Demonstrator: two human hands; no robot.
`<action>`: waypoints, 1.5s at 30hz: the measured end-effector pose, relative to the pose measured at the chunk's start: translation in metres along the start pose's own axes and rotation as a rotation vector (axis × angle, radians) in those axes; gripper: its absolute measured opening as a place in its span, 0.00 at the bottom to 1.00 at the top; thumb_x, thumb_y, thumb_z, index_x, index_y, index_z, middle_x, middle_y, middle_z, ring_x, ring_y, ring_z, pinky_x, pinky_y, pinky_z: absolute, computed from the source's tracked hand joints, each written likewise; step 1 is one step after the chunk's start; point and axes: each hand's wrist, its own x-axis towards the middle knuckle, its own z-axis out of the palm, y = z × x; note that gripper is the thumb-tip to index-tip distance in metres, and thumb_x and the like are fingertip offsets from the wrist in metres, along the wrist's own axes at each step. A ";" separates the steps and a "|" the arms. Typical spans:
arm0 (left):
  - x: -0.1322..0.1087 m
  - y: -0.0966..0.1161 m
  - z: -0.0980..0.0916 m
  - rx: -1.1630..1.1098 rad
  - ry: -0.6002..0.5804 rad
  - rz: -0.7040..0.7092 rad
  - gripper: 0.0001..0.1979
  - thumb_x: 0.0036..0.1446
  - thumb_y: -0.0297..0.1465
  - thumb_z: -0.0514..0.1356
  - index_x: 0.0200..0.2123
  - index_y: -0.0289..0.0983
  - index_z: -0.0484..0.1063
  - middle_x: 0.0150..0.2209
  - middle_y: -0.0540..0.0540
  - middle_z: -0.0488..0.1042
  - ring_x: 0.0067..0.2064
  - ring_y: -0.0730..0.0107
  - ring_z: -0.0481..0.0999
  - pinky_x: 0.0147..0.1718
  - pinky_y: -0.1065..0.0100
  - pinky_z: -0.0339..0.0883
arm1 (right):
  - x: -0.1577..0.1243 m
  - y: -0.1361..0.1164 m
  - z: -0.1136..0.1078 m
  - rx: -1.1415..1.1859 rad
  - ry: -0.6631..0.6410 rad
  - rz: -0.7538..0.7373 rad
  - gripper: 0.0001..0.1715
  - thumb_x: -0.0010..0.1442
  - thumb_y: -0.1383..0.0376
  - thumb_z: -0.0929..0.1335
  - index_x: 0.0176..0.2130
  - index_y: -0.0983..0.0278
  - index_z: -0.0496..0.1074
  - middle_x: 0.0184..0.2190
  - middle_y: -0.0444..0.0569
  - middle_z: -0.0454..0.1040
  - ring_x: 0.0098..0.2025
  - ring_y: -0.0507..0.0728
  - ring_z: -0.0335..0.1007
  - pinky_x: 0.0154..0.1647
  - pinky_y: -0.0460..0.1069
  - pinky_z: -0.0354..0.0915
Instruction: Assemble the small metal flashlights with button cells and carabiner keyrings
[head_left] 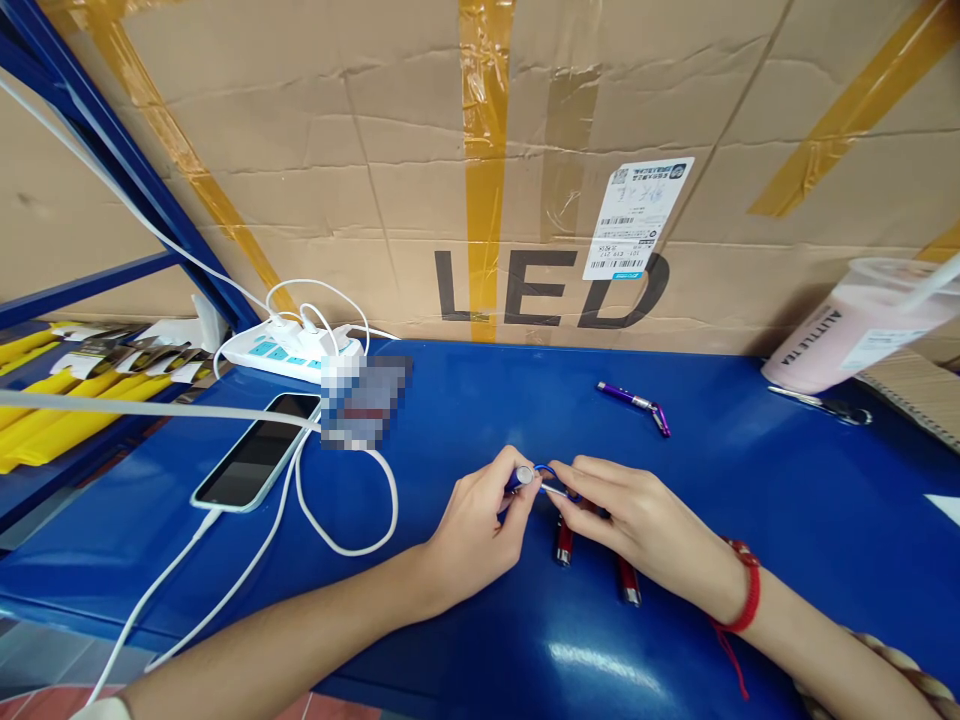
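My left hand (476, 520) is closed round a small blue keychain flashlight (519, 479), its silver end facing up toward me. From it a blue carabiner clip (545, 470) reaches to the right, pinched between the thumb and fingers of my right hand (637, 515). Both hands hover over the blue tabletop, close together. Two red metal tubes, a nearer-left one (564, 543) and another (629, 582), lie partly hidden under my right hand. Farther back rests a purple keychain flashlight (631, 399) with its clip bent to one side.
A phone (259, 455) with white cables lies left on the blue table (480, 400), near a power strip (292, 345). A pixelated patch covers something beside it. A drink cup (840, 330) and keys (825, 404) stand back right. A large cardboard box (405, 180) walls off the back.
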 end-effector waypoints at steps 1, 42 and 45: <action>0.000 0.000 0.000 0.000 -0.002 0.003 0.09 0.62 0.29 0.49 0.28 0.39 0.54 0.25 0.54 0.59 0.23 0.77 0.55 0.22 0.74 0.51 | 0.000 0.000 0.000 -0.011 0.010 -0.007 0.21 0.67 0.61 0.56 0.38 0.70 0.72 0.22 0.46 0.67 0.23 0.51 0.64 0.23 0.45 0.61; 0.003 0.009 0.006 -0.243 0.064 -0.196 0.14 0.56 0.29 0.57 0.24 0.39 0.52 0.29 0.51 0.70 0.31 0.74 0.69 0.31 0.73 0.62 | -0.003 0.029 0.006 -0.237 0.069 0.240 0.21 0.67 0.60 0.55 0.46 0.68 0.71 0.34 0.53 0.73 0.36 0.58 0.70 0.37 0.53 0.68; 0.002 0.010 0.006 -0.200 0.068 -0.219 0.13 0.55 0.30 0.58 0.25 0.39 0.55 0.28 0.53 0.68 0.28 0.76 0.66 0.28 0.74 0.60 | -0.004 0.040 0.006 -0.289 0.025 0.279 0.20 0.66 0.61 0.57 0.47 0.67 0.71 0.34 0.52 0.73 0.36 0.58 0.69 0.37 0.54 0.65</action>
